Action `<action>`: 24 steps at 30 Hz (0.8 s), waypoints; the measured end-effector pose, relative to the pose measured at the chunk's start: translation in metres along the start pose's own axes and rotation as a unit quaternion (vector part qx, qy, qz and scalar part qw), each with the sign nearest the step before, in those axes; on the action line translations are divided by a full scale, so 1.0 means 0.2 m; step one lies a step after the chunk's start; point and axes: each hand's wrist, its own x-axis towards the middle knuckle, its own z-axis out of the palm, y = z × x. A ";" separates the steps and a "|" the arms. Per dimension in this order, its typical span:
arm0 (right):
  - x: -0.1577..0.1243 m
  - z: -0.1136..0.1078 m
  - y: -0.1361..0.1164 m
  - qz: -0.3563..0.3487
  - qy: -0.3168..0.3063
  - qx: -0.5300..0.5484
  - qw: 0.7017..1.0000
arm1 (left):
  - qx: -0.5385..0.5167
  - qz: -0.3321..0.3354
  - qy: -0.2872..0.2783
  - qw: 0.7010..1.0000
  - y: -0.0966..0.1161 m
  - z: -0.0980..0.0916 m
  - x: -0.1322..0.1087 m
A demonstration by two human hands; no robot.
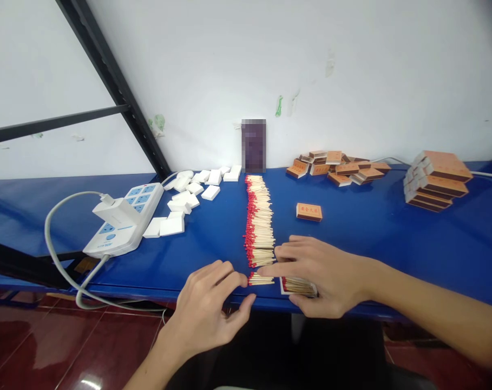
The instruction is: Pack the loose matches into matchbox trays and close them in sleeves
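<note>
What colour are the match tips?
The match tips are red, seen best in the head view.

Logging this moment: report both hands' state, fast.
Left hand: open, holding nothing, beside the small match group.
Right hand: closed around the match-filled tray, index extended.

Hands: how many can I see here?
2: the left hand by the nearest loose matches, the right hand partly over the match tray. No others show.

Bare slim forearms (432, 310), bare hands (327, 277)
</note>
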 end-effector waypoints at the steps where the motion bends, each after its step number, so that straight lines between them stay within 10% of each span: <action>1: 0.00 0.00 0.00 -0.001 0.001 0.002 1.000 | 0.000 0.002 -0.001 1.000 0.00 0.00 0.00; 24: 0.00 0.01 0.00 0.001 0.016 0.007 1.000 | 0.031 -0.013 0.005 0.999 -0.01 0.00 0.00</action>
